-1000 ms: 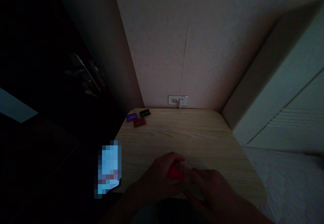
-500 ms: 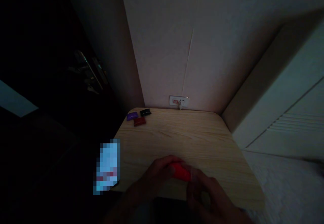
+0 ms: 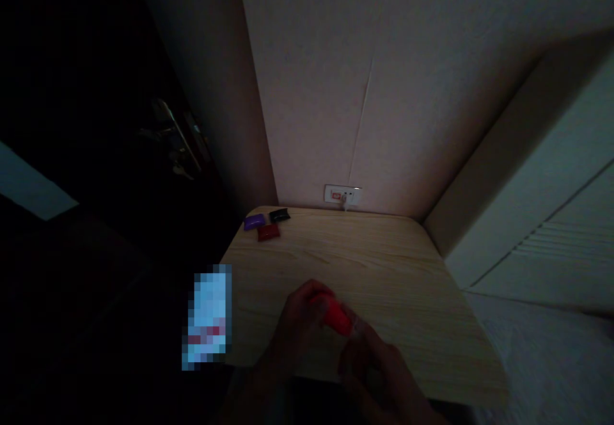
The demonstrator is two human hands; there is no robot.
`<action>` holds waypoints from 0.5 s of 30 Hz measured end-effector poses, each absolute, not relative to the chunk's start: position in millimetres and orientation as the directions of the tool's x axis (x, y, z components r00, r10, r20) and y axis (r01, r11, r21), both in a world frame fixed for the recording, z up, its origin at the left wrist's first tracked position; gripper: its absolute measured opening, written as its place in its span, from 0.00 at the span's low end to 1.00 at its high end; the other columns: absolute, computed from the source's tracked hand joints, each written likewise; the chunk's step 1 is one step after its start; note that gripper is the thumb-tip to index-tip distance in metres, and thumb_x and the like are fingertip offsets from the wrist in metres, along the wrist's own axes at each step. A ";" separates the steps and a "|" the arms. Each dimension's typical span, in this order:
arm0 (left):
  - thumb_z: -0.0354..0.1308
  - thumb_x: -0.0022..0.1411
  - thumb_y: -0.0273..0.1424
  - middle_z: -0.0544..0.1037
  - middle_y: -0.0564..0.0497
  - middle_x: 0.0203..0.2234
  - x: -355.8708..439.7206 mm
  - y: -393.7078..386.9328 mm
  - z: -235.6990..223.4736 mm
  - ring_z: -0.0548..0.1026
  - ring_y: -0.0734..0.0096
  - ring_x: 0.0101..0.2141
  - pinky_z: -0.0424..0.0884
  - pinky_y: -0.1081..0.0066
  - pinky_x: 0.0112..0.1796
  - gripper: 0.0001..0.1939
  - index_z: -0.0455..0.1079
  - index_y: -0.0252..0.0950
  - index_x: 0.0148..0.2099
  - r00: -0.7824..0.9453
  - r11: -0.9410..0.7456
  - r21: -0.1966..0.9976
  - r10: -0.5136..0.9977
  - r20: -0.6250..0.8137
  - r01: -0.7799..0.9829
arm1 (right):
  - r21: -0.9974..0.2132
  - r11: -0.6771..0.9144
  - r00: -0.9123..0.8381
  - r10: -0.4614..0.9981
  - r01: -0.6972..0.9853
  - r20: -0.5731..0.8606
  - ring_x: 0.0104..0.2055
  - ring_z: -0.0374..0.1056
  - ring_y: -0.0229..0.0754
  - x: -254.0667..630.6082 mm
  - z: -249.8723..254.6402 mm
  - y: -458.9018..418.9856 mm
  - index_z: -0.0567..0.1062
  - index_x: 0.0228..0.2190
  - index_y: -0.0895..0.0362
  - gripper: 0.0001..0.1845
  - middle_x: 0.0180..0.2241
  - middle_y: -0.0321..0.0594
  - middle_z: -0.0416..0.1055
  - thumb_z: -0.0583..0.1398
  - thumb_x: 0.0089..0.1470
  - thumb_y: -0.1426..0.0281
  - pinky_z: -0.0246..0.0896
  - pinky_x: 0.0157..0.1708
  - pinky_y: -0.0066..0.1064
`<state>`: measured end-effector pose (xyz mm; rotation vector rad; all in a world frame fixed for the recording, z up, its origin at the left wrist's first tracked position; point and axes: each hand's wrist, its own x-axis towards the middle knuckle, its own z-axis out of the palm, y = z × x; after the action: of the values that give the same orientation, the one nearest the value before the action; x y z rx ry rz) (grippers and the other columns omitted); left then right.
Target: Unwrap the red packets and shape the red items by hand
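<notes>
A bright red packet (image 3: 337, 317), soft-looking and with a clear edge at its right end, is held above the near part of the wooden table (image 3: 384, 265). My left hand (image 3: 301, 316) is closed around its left end, thumb on the near side. The fingers of my right hand (image 3: 377, 361) pinch the clear right end. Dim light hides the details of the fingers. At the table's far left corner lie three small glossy packets: a purple packet (image 3: 254, 222), a black packet (image 3: 279, 215) and a dark red packet (image 3: 268, 232).
A lit, pixelated screen (image 3: 210, 316) stands at the table's left edge. Behind the table rises a pale wall with a socket plate (image 3: 342, 194) and a plug in it. To the left is a dark door with a metal handle (image 3: 177, 137); a pale cabinet (image 3: 542, 220) is on the right.
Both hands have shifted slightly left, and the red packet has tilted more steeply, its right end lower. The whole view has moved a little; the three packets stay in place.
</notes>
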<state>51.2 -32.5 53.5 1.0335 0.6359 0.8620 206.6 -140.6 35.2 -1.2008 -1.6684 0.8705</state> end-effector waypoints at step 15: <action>0.54 0.64 0.35 0.69 0.53 0.19 74.3 -23.7 81.9 0.69 0.74 0.19 0.66 0.74 0.23 0.12 0.71 0.32 0.31 0.363 0.621 0.324 0.723 -0.588 -0.713 | -0.354 0.430 -0.319 0.889 0.831 0.330 0.29 0.77 0.48 194.0 12.9 -119.6 0.49 0.69 0.54 0.41 0.34 0.45 0.79 0.52 0.57 0.79 0.73 0.27 0.35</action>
<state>74.3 -23.7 81.9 0.0142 0.7647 0.9246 194.0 -119.6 12.9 -1.4505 -2.2133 0.1628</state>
